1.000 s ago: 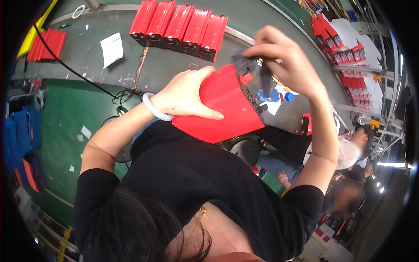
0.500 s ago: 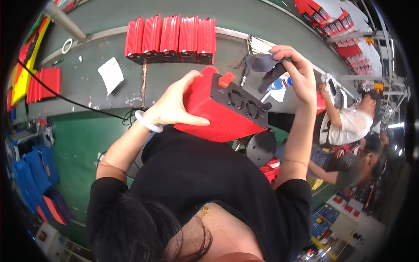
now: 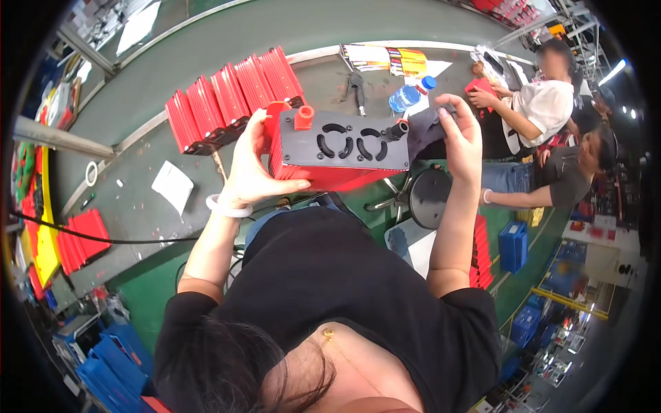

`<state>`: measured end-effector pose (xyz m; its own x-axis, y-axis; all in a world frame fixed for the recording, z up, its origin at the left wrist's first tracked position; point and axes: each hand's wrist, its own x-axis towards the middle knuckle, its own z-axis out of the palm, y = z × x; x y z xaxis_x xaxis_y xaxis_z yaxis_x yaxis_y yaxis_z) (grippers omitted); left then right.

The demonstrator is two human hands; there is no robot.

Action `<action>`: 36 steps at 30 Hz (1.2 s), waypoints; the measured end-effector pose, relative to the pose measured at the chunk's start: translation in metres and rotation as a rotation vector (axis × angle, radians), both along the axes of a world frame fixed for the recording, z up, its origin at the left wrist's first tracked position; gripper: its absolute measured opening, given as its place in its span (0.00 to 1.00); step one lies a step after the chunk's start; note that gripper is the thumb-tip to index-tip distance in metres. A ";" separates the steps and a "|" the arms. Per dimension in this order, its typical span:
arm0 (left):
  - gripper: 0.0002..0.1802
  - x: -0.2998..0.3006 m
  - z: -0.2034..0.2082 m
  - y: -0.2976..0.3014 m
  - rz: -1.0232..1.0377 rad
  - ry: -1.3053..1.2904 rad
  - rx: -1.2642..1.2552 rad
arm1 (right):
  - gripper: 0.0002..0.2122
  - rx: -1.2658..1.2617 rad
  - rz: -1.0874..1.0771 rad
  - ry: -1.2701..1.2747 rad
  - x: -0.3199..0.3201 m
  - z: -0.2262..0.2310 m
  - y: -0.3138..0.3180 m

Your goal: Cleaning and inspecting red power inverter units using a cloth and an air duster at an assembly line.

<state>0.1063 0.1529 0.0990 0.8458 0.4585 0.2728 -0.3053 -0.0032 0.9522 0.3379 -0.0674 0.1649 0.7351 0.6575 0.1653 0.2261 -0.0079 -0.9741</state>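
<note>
Our left hand [image 3: 249, 172] clasps the red finned case [image 3: 330, 177] at twelve o'clock, apparently so its black vented panel [image 3: 354, 129] faces us, while our right hand [image 3: 463, 141] pinches dark cloth [image 3: 428, 129] at two.

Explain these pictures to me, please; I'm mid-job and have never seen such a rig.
There is no robot: these are a person's two bare hands. Every picture comes from the left of two wide fisheye cameras on that person's head, looking down, so straight edges bend.

The left hand grips a red, ribbed box with a dark, slotted end plate. The right hand pinches a dark grey, cloth-like piece beside it; whether that touches the box is unclear.

On the grey workbench lie five red, ribbed boxes in a row, a white paper sheet and a clear, blue-capped plastic bottle.
</note>
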 end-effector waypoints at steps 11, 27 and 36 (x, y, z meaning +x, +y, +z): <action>0.51 0.028 -0.011 -0.002 0.028 0.046 0.069 | 0.08 -0.145 -0.021 0.285 -0.031 -0.057 -0.034; 0.39 0.092 -0.005 -0.018 0.207 -0.044 -0.675 | 0.31 0.206 0.215 0.683 -0.052 -0.177 0.012; 0.28 0.114 0.009 -0.026 0.267 0.106 -0.631 | 0.28 0.247 0.009 1.046 -0.030 -0.115 0.048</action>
<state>0.2200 0.1270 0.1082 0.6895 0.6983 -0.1925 -0.2759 0.4989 0.8216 0.3083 -0.0197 0.0495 0.5840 0.6982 -0.4141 -0.7218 0.2133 -0.6585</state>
